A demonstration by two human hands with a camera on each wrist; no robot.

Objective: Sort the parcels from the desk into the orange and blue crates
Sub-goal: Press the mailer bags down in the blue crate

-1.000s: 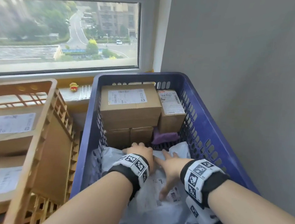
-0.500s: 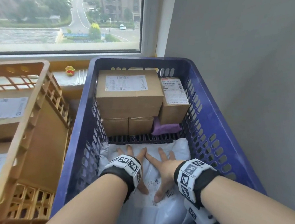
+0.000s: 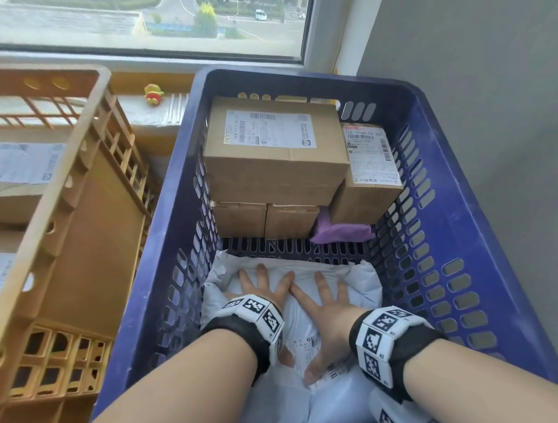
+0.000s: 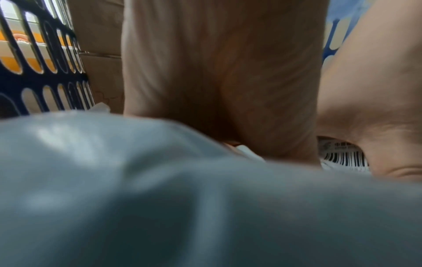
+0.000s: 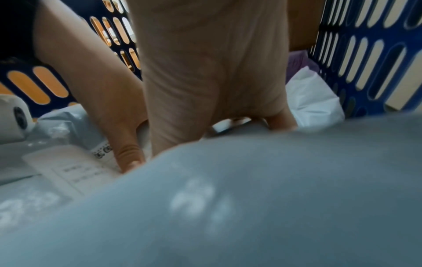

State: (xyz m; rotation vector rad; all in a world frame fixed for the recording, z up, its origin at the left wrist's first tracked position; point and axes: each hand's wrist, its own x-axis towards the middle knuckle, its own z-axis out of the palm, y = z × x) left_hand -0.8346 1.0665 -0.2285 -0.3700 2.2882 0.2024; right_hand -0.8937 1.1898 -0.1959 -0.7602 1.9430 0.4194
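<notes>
1. Both my hands lie flat on a soft, grey-white plastic mailer bag [image 3: 295, 317] in the near end of the blue crate [image 3: 463, 247]. Film is glossy and wrinkled, puffed up around the palms.
2. Left hand [image 3: 264, 286]: fingers [image 3: 260, 273] straight and spread, pressing down on the bag, curled round nothing. Left wrist view is mostly blurred bag film with the palm above it.
3. Right hand [image 3: 324, 311]: fingers [image 3: 320, 282] likewise straight and spread; thumb [image 5: 128, 159] lies on the bag's printed paper label [image 5: 75, 171]. The index fingers of the two hands nearly meet.
4. Crate is rigid plastic, walls pierced with rows of oval slots.
5. Far end of crate: large rectangular cardboard box [image 3: 276, 150] with white shipping label, stacked on two smaller cartons [image 3: 263, 220]. Just right of it, a narrower labelled box [image 3: 368, 182] rests on a purple soft parcel [image 3: 341, 232].
6. Orange crate [image 3: 68, 213] stands just left of the blue one; lattice-walled, holding flat labelled cardboard boxes [image 3: 8, 167].
7. Small yellow-red toy figure [image 3: 153, 94] on the window sill [image 3: 148, 65] behind.
</notes>
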